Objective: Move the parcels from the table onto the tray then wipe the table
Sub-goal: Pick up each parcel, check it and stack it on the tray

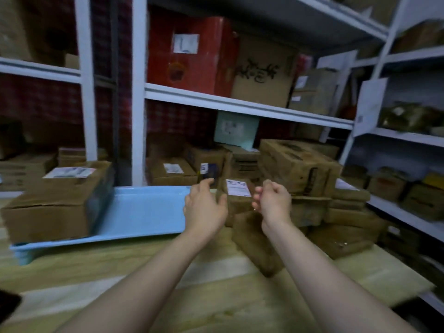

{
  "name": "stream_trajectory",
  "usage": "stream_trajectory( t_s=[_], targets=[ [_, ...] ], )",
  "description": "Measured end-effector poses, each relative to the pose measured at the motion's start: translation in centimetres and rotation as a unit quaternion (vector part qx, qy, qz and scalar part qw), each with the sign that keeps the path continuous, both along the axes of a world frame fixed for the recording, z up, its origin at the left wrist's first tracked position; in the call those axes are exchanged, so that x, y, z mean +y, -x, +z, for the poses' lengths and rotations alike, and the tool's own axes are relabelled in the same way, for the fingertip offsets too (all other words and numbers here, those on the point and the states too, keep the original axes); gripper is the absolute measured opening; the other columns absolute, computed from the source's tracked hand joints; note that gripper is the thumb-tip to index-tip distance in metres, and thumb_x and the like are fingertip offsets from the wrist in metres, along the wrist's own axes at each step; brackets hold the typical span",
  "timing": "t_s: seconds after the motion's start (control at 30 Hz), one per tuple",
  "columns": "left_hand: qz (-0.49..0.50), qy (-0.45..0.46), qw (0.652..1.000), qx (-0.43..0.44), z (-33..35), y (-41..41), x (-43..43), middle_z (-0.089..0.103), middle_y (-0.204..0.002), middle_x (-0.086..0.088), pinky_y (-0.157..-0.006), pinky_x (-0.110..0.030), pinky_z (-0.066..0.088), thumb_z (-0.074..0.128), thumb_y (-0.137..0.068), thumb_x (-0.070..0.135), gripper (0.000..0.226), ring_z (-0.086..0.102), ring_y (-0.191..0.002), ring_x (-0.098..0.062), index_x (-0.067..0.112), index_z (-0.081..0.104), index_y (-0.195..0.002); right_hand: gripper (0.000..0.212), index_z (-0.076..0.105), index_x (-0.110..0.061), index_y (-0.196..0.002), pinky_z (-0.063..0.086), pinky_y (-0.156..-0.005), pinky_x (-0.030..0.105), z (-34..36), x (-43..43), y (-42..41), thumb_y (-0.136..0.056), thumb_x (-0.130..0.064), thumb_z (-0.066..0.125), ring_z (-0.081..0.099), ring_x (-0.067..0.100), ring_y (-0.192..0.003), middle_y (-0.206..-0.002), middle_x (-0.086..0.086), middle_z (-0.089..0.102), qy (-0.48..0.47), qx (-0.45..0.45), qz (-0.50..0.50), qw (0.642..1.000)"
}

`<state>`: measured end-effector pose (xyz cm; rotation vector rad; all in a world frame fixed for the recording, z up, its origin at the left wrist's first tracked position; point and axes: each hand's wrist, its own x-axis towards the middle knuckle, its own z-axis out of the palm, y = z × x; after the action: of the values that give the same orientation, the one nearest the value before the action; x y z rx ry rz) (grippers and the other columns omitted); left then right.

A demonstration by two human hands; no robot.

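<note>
A light blue tray (144, 212) lies on the wooden table (120, 267), and one large cardboard parcel (55, 200) with a white label sits on its left end. To the tray's right stands a small brown parcel (237, 195) with a white label. My left hand (204, 207) is spread open just left of it, thumb near its side. My right hand (274, 200) hovers at its right side with loosely curled fingers, holding nothing. Another brown parcel (254, 241) lies in front of it, and a stack of flat brown parcels (346, 219) sits further right.
White metal shelving (240, 104) packed with cardboard boxes runs behind and to the right of the table. A red box (192, 51) stands on the upper shelf. A dark object (8, 306) shows at the lower left edge of the frame.
</note>
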<state>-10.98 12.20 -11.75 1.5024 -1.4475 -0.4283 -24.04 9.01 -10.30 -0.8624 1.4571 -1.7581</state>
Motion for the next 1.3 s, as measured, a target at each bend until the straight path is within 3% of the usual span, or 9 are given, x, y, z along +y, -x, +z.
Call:
stream_trajectory(
  t_s=[0.1, 0.17, 0.27, 0.4, 0.57, 0.77, 0.9, 1.07, 1.3],
  targets=[
    [-0.063, -0.006, 0.998, 0.006, 1.0, 5.0, -0.8, 0.045, -0.142, -0.006, -0.109, -0.042, 0.035, 0.056, -0.093, 0.034, 0.052, 0.04, -0.131, -0.029, 0.024, 0.041, -0.142, 0.023, 0.06, -0.014, -0.105, 0.057, -0.078, 0.039, 0.0, 0.1, 5.6, -0.099, -0.036, 0.054, 0.064, 0.021, -0.082, -0.099, 0.005, 0.064, 0.006, 0.005, -0.138, 0.99],
    [-0.102, -0.002, 0.995, 0.008, 1.6, 7.6, -1.2, 0.043, -0.145, -0.005, -0.111, -0.045, 0.034, 0.056, -0.092, 0.036, 0.054, 0.039, -0.134, -0.028, 0.027, 0.04, -0.143, 0.027, 0.056, -0.014, -0.11, 0.048, -0.09, 0.033, 0.4, 0.6, 8.6, -0.096, -0.037, 0.059, 0.058, 0.024, -0.099, -0.121, 0.004, 0.051, 0.008, 0.01, -0.198, 0.98],
    [-0.158, -0.041, 0.986, 0.033, 2.7, 10.3, -2.0, 0.037, -0.151, 0.0, -0.114, -0.048, 0.031, 0.056, -0.094, 0.035, 0.058, 0.031, -0.14, -0.025, 0.033, 0.032, -0.147, 0.041, 0.049, -0.017, -0.132, 0.04, -0.092, 0.03, 1.4, 1.0, 11.8, -0.097, -0.037, 0.059, 0.047, 0.028, -0.123, -0.144, 0.008, 0.033, 0.002, 0.037, -0.211, 0.977],
    [-0.234, -0.115, 0.958, 0.121, 4.1, 12.2, -3.2, 0.037, -0.153, 0.003, -0.113, -0.047, 0.033, 0.054, -0.096, 0.03, 0.065, 0.036, -0.139, -0.023, 0.036, 0.021, -0.152, 0.052, 0.039, -0.032, -0.149, 0.031, -0.117, 0.046, 2.1, 0.2, 14.3, -0.099, -0.046, 0.049, 0.027, 0.029, -0.145, -0.157, 0.001, 0.034, 0.005, 0.087, -0.156, 0.984],
    [-0.271, -0.124, 0.938, 0.176, 4.7, 13.1, -3.3, 0.041, -0.15, 0.001, -0.112, -0.042, 0.034, 0.051, -0.098, 0.024, 0.061, 0.041, -0.135, -0.022, 0.03, 0.024, -0.152, 0.081, 0.047, -0.049, -0.135, 0.041, -0.109, 0.056, 0.9, -0.8, 14.3, -0.062, -0.083, 0.037, 0.041, 0.027, -0.137, -0.143, -0.006, 0.051, 0.025, 0.068, -0.082, 0.994],
    [-0.232, -0.082, 0.929, 0.275, 4.0, 10.4, -3.1, 0.055, -0.135, 0.002, -0.105, -0.046, 0.043, 0.045, -0.099, 0.04, 0.046, 0.052, -0.122, -0.018, 0.029, 0.039, -0.143, 0.029, 0.053, -0.064, -0.087, 0.048, -0.102, 0.05, 2.1, 0.8, 11.2, -0.067, -0.08, 0.039, 0.054, 0.02, -0.121, -0.128, -0.007, 0.057, 0.066, 0.054, -0.04, 0.995],
    [-0.177, -0.035, 0.931, 0.316, 3.6, 7.1, -2.8, 0.066, -0.117, 0.004, -0.093, -0.04, 0.049, 0.043, -0.093, 0.058, 0.044, 0.06, -0.109, -0.012, 0.024, 0.055, -0.12, 0.019, 0.052, -0.037, -0.107, 0.059, -0.086, 0.039, 2.2, 1.5, 8.2, -0.101, -0.051, 0.041, 0.059, 0.017, -0.111, -0.127, 0.002, 0.056, 0.094, 0.012, 0.002, 0.996],
    [-0.078, -0.009, 0.938, 0.338, 3.3, 2.5, -1.8, 0.065, -0.104, 0.0, -0.094, -0.047, 0.05, 0.053, -0.083, 0.067, 0.048, 0.061, -0.101, -0.015, 0.02, 0.055, -0.094, 0.038, 0.057, -0.025, -0.116, 0.062, -0.076, 0.036, 1.3, 1.0, 4.6, -0.104, -0.051, 0.032, 0.06, 0.018, -0.106, -0.121, 0.002, 0.06, 0.054, -0.051, 0.074, 0.994],
    [-0.034, -0.045, 0.947, 0.315, 2.1, -3.8, -0.9, 0.052, -0.128, -0.001, -0.087, -0.042, 0.053, 0.067, -0.084, 0.045, 0.055, 0.059, -0.104, -0.016, 0.024, 0.048, -0.131, 0.047, 0.063, -0.021, -0.123, 0.06, -0.084, 0.047, -0.5, 1.0, 0.2, -0.102, -0.053, 0.037, 0.065, 0.025, -0.11, -0.116, 0.009, 0.07, -0.026, -0.094, 0.216, 0.971]
  ],
)
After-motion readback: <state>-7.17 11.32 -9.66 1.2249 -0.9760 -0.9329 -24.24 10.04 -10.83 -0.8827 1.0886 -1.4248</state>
